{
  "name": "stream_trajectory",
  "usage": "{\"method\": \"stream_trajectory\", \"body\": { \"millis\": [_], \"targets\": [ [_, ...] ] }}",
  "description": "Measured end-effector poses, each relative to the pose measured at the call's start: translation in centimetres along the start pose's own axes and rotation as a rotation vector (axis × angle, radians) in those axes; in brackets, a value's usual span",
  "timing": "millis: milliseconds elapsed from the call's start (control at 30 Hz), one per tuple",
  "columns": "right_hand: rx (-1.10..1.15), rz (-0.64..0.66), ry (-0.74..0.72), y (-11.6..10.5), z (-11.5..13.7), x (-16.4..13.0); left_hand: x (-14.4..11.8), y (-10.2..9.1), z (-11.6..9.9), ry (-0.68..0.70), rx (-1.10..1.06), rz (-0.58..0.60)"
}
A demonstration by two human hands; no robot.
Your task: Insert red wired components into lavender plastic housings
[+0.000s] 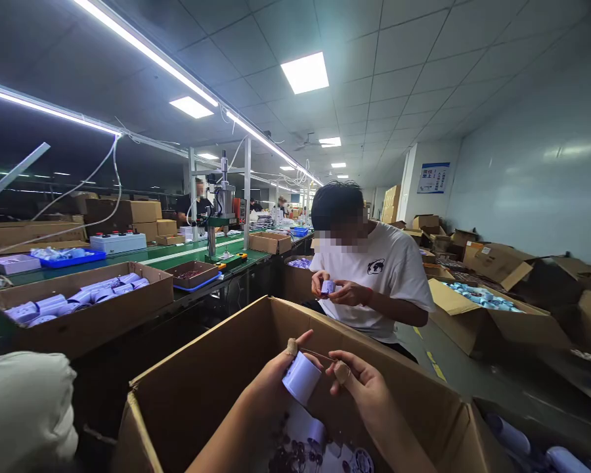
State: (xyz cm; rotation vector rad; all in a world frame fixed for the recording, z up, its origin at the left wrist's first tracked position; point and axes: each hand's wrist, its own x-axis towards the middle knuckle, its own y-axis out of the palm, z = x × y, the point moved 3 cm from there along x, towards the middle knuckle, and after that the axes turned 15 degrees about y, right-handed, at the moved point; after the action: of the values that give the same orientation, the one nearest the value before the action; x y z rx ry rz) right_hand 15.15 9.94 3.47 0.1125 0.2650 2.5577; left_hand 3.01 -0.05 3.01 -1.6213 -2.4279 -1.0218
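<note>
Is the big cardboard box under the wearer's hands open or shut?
Open. The cardboard box has its flaps turned outward, and small parts show inside, below the hands.

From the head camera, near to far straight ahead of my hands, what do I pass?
Left hand and right hand holding a small white cylinder → far wall of the open cardboard box → seated person in a white T-shirt → stacked boxes by the far wall.

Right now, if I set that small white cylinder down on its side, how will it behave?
The small white cylinder, pinched in the left hand, looks round and smooth, so it would probably roll. It seems light, held by fingertips alone. The right hand pulls something thin from it.
</note>
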Motion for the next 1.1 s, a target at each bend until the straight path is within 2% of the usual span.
{"method": "stream_trajectory", "body": {
  "millis": [133,267,467,567,733,933,1100],
  "targets": [
    [-0.01,-0.06,-0.028,-0.1,0.6,-0.1,-0.1,0.2,-0.2,-0.012,0.026,-0.011],
    [0.036,-0.124,-0.032,0.0,1.2,-0.3,-0.2,0.2,-0.1,-0.04,0.031,0.034],
    [0.078,-0.072,-0.045,0.1,0.9,-0.1,-0.5,-0.1,-0.4,-0.03,0.093,0.066],
    [0.042,-0.05,-0.101,0.2,0.8,-0.1,-0.7,0.6,-1.2,0.016,0.092,0.08],
    [0.027,-0.1,-0.141,0.5,1.0,-0.7,-1.1,1.8,-2.3,0.036,0.1,0.083],
    [0.02,-0.082,-0.187,1.3,1.1,-1.6,-1.1,1.1,-1.8,0.014,0.118,0.083],
    [0.116,-0.057,-0.174,1.9,1.4,-2.1,-0.9,0.9,-1.5,-0.002,0.099,0.08]
  ]
}}
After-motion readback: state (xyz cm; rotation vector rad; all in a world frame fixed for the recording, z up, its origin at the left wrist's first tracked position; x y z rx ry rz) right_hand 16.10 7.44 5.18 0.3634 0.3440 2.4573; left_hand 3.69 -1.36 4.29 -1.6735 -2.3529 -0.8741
